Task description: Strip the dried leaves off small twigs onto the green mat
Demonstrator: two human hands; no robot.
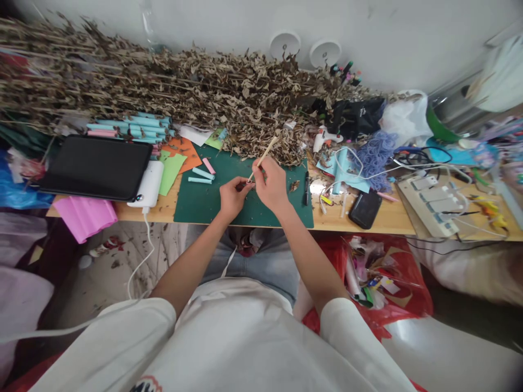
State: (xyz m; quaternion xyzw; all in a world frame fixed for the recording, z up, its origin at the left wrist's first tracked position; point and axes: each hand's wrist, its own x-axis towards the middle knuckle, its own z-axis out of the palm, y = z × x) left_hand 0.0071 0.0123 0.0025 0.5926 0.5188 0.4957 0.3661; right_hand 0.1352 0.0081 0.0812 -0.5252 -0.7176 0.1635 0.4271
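Ideally, the wooden stick above the middle of the green mat is kept steady, the right hand pinching its shaft, the left hand, fingers narrow, at its lower tip, grip unclear.

2 white sleeves, blue jeans

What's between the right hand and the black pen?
A dry brown leaf, lying on the green mat between the right hand and the black pen; head view shows it.
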